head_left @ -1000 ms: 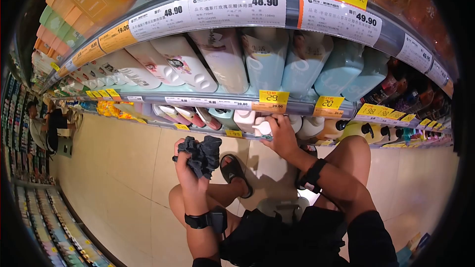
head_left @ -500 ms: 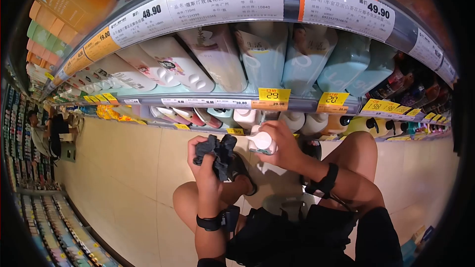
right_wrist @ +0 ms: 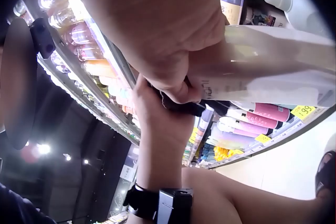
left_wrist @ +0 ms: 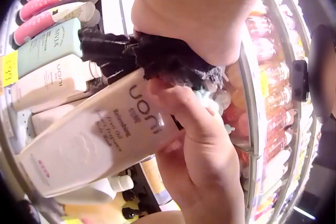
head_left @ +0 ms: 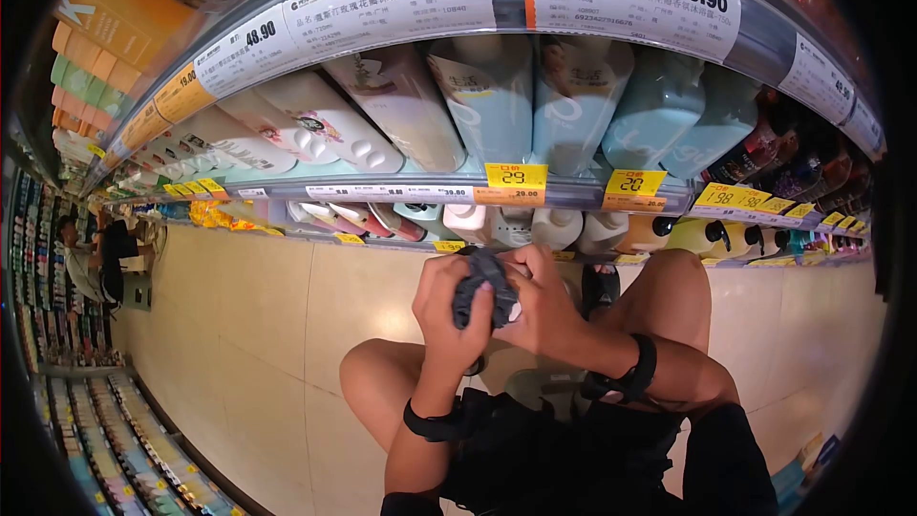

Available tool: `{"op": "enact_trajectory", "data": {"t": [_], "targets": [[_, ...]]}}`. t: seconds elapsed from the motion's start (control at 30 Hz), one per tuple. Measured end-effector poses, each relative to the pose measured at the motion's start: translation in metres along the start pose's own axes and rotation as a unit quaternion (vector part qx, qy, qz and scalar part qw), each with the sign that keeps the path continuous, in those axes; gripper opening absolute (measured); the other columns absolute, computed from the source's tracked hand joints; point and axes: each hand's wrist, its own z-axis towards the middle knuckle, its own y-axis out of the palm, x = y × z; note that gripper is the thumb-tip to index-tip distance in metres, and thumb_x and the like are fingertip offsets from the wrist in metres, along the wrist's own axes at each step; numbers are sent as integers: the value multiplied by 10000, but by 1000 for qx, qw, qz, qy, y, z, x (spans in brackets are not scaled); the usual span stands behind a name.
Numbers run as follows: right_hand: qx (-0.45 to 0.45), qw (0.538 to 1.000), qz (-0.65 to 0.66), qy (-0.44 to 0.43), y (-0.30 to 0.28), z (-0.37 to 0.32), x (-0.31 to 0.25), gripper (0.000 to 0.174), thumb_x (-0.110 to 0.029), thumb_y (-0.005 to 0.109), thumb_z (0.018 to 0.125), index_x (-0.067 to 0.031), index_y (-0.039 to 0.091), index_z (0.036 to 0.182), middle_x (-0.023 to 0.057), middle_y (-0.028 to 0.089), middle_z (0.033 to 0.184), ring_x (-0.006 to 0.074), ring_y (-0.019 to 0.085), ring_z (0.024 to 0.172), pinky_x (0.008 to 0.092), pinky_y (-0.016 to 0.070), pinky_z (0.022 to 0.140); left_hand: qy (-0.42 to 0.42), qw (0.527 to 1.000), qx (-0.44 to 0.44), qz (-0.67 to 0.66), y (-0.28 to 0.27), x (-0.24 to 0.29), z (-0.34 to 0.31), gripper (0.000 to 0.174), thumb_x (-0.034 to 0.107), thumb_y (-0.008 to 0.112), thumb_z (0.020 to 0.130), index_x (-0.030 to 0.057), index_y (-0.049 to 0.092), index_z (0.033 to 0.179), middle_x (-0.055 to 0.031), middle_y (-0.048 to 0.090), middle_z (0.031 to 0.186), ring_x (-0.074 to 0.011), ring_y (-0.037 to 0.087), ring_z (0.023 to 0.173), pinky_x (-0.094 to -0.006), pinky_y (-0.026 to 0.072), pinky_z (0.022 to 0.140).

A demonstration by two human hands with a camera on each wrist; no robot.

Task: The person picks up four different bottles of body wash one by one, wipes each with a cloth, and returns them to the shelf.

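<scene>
A pale pink body wash bottle (left_wrist: 100,134) labelled "uoni" lies tilted between my hands. My right hand (head_left: 549,315) grips it near its top end, with the thumb across the shoulder in the left wrist view. My left hand (head_left: 444,311) holds a crumpled dark grey cloth (head_left: 482,287) against the bottle's top, so the cap is mostly hidden. From the right wrist side, the bottle's body (right_wrist: 268,66) points away to the right. In the head view, both hands meet in front of the lowest shelf.
Lotion and body wash bottles fill the shelf (head_left: 482,115) ahead, under price labels. A lower row includes another uoni pump bottle (left_wrist: 52,82) and pink tubes (left_wrist: 47,22). Below my hands a greyish bin-like object (head_left: 540,387) stands between the knees. Another person (head_left: 91,253) is far left.
My right hand has lifted the bottle off the low shelf and brought it back toward me. The left hand with the cloth has moved right to meet it at the bottle's top.
</scene>
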Motion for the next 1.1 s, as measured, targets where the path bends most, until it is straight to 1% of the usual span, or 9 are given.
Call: {"op": "enact_trajectory", "data": {"t": [0.13, 0.23, 0.4, 0.5, 0.57, 0.7, 0.83, 0.9, 1.1], "targets": [[25, 999, 2, 21, -15, -1, -10, 605, -113, 779, 538, -42, 569, 1101, 143, 445, 1067, 326, 456, 1009, 383, 408, 877, -247, 932, 67, -258, 0, -21, -4, 111, 68, 501, 885, -8, 527, 962, -24, 568, 860, -92, 529, 745, -218, 425, 684], [43, 999, 0, 20, -28, 4, -2, 601, -130, 800, 547, -34, 567, 1092, 121, 472, 1052, 281, 502, 967, 353, 423, 854, -370, 836, 100, -392, 12, -23, -7, 104, 69, 512, 884, 5, 528, 965, -23, 563, 830, -79, 523, 727, -215, 427, 661], [113, 944, 299, 81, -47, 14, 8, 650, -107, 815, 591, -32, 520, 1166, 76, 540, 1072, 209, 545, 1000, 330, 447, 867, -459, 799, 105, -374, 8, -39, -14, 148, 132, 494, 885, 47, 549, 993, -45, 596, 803, -138, 597, 708, -264, 485, 654], [121, 900, 413, 67, -55, 18, 19, 686, -43, 794, 635, -8, 456, 1230, 62, 551, 1139, 143, 550, 1036, 311, 456, 906, -534, 725, 69, -430, -1, -55, -21, 239, 221, 464, 889, 48, 562, 1024, -99, 641, 909, -224, 634, 812, -347, 515, 768], [135, 803, 565, 133, -59, 21, 17, 674, 2, 761, 655, -10, 442, 1248, 66, 569, 1106, 149, 576, 1004, 301, 478, 881, -618, 617, -15, -488, -2, -44, -24, 336, 305, 455, 885, 54, 573, 1074, -129, 646, 1009, -268, 633, 907, -399, 497, 848], [121, 741, 627, 207, -57, 20, 18, 626, 18, 702, 726, -28, 417, 1282, 67, 572, 1088, 140, 580, 989, 289, 490, 860, -627, 537, -120, -552, 6, -30, -32, 526, 466, 431, 904, 57, 528, 1220, -129, 618, 1115, -273, 616, 991, -412, 479, 899], [123, 744, 592, 285, -47, 20, 16, 638, -15, 676, 769, -44, 363, 1325, 75, 549, 1118, 141, 559, 1012, 293, 488, 852, -605, 575, -156, -529, 24, -31, -51, 593, 526, 400, 913, 63, 476, 1276, -124, 595, 1158, -253, 607, 1021, -394, 491, 888], [84, 753, 603, 251, -43, 17, 19, 679, -65, 670, 792, -61, 305, 1364, 79, 525, 1143, 151, 538, 1032, 308, 475, 862, -573, 610, -175, -519, 30, -31, -60, 622, 544, 368, 920, 71, 418, 1322, -125, 558, 1215, -239, 599, 1039, -386, 498, 882], [19, 827, 529, 186, -40, 18, 22, 753, -157, 685, 767, -52, 265, 1382, 94, 494, 1194, 173, 516, 1066, 325, 432, 906, -507, 550, -244, -617, 26, -46, -78, 838, 701, 376, 826, 63, 338, 1369, -127, 516, 1268, -241, 567, 1098, -390, 477, 921]]}}
